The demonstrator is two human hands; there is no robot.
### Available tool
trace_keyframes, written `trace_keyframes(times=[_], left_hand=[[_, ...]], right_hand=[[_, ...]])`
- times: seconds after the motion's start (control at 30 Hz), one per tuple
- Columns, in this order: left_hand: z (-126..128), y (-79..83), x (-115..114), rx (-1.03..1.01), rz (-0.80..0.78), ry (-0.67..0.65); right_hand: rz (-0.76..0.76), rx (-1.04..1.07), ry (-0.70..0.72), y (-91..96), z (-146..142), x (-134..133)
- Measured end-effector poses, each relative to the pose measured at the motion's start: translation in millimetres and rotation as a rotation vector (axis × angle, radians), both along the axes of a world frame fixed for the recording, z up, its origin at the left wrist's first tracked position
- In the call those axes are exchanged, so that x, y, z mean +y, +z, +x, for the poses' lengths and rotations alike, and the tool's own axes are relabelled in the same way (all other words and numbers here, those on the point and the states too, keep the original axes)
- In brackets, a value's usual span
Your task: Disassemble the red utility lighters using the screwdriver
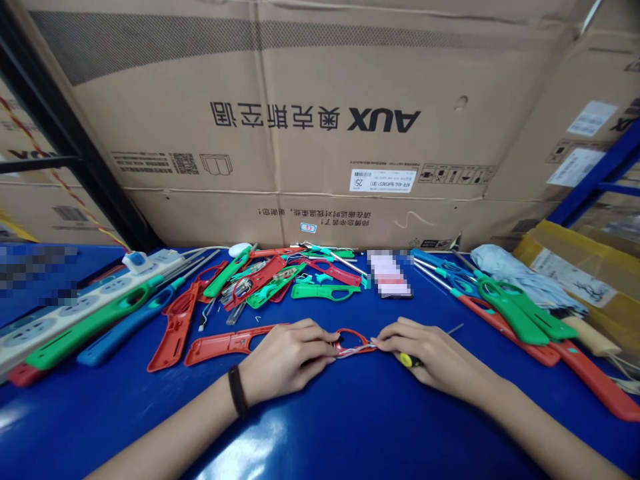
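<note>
My left hand (295,353), with a dark band on its wrist, is closed on a red lighter casing half (356,335) above the blue table. Thin whitish wires (350,351) run along this casing between my hands. With thumb and forefinger, my right hand (435,353) pinches the wires at the casing's right end. A screwdriver (409,360) with a yellow and black handle is tucked in that same hand, its thin shaft showing beyond the knuckles. Just left of my left hand lies another red casing half (220,345). My fingers partly hide the held casing.
A pile of red and green casing parts (270,277) lies beyond my hands. Whole gas lighters (95,327) rest by a white power strip (113,288) at left; more lighters (520,310) lie at right. A large cardboard box (300,60) stands behind the blue table (350,427).
</note>
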State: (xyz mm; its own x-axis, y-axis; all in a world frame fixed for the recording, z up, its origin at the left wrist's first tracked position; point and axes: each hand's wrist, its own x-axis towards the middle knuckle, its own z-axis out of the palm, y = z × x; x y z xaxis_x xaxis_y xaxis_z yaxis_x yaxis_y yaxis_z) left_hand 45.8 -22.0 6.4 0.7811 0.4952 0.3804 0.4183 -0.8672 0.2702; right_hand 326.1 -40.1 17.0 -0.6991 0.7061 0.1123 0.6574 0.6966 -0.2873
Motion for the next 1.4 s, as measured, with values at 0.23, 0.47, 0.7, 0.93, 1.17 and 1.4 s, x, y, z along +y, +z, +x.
trace_keyframes(times=[0.23,0.47,0.7,0.93,1.17,1.4], left_hand=[[2,0.2,-3,0.046,0.053,0.016],[0,0.0,-1,0.048,0.001,-0.013],[-1,1.0,1,-0.009,-0.058,-0.003],[-4,-2.2,5,-0.048,-0.077,0.001],[-5,-1.9,4,-0.043,-0.084,0.005],[-6,2.8,4,-0.022,-0.077,0.043]], right_hand=[[0.03,-0.122,-0.063,5.5,-5,-16],[0.032,-0.178,-0.108,17.3,-19,-17],[0.075,-0.215,-0.141,12.3,-24,-21],[0.099,-0.171,-0.16,13.5,-11,-25],[0.169,0.021,-0.197,31.8,-17,-8],[0.082,-0.147,-0.219,11.6,-13,-3]])
